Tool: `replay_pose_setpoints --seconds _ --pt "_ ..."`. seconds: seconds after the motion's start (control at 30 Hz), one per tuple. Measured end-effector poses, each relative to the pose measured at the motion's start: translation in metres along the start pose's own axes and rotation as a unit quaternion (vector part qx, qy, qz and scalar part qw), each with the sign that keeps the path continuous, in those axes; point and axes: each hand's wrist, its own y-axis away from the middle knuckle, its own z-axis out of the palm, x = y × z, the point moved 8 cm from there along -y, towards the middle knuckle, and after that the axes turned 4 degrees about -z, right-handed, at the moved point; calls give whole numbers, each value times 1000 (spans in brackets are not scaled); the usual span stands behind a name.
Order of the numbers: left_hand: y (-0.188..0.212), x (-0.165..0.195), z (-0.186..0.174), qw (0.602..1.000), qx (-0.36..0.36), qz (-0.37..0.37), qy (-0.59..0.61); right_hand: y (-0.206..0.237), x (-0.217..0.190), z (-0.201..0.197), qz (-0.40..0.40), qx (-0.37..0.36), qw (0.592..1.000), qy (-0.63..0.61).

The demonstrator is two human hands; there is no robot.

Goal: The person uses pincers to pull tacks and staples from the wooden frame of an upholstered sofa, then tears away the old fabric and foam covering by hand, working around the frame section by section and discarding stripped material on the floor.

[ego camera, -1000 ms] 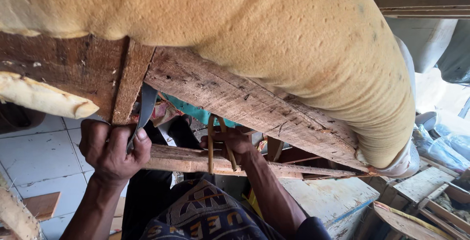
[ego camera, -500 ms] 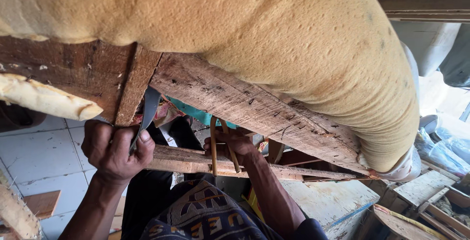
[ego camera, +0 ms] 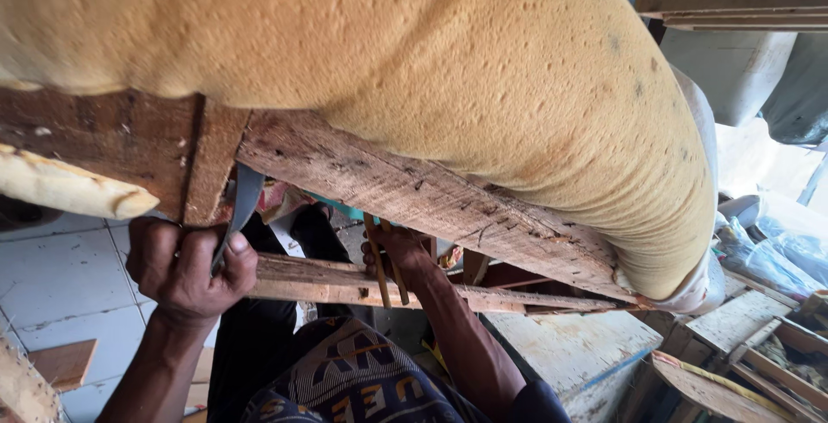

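Left hand (ego camera: 185, 272) grip closed on grey strap (ego camera: 241, 207) — right hand (ego camera: 397, 250) clasps wooden sticks (ego camera: 384, 268)

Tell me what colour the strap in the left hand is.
Grey: the strap, pulled by the left hand, shows best in the head view.

The foam (ego camera: 448, 69) is yellow-orange, pitted, with a few dark specks. The frame (ego camera: 414, 190) is weathered brown wood — grey-streaked along the rail. The strap (ego camera: 241, 203) is grey. The floor tiles (ego camera: 60, 276) are pale white with dark joints. The cloth (ego camera: 362, 380) on the lap is dark navy, patterned in orange and cream — a batik-like print.
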Motion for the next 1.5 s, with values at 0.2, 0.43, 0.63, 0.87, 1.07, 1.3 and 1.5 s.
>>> replay_pose_setpoints --seconds 0.2,0.43,0.63,0.87,1.07,1.3,1.5 --pt "5 1 -1 1000 6 16 -20 3 -53 -6 -111 41 834 538" --pt "28 -18 -2 998 -30 3 -46 30 -59 -17 -108 19 695 711" --pt "28 12 -9 987 -79 -5 -143 98 -17 -36 -139 76 860 485" --pt "21 148 8 988 -81 121 -43 158 62 -73 -154 108 980 -71" --pt "-31 291 39 930 -37 362 45 139 63 -99 -143 1 938 -317" --pt "-49 335 116 929 -2 353 -111 80 14 -101 -197 -154 901 -353" --pt "-24 299 116 925 -18 357 -129 73 18 -103 -180 -172 921 -299"
